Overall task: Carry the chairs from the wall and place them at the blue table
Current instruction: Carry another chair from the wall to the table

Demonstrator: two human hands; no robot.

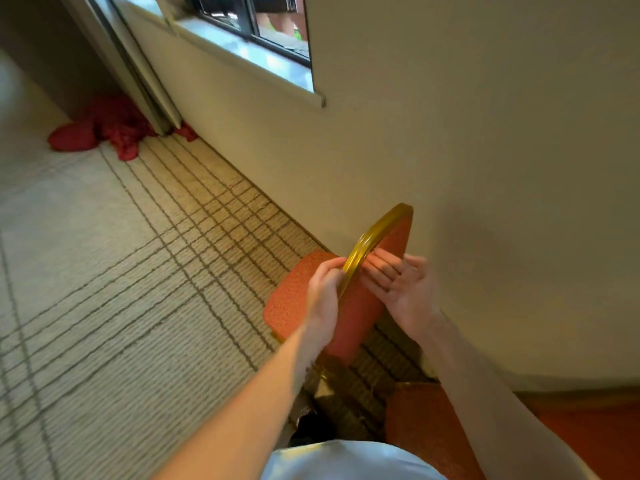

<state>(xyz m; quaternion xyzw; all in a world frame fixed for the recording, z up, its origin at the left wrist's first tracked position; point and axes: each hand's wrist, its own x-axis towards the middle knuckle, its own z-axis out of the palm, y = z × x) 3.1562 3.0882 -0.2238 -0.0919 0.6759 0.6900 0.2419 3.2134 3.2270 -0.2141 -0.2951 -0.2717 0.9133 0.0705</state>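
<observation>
One chair [294, 299] stands just beside the wall [485, 168], seat facing the room; the blue table is nowhere in our view. Our left hand [323, 289] curls its fingers over the gold rim [367, 240] of the backrest, while our right hand [408, 292] is spread, fingers lying flat against the pad's rear face without gripping. Lifting now on that single hold, we judge the chair could swing and scrape the wall or knock the second chair [422, 424] near our knees. Its legs are hidden, so a snag in the carpet [104, 271] is possible. Farther off, the red cloth [100, 129] could trip us.
</observation>
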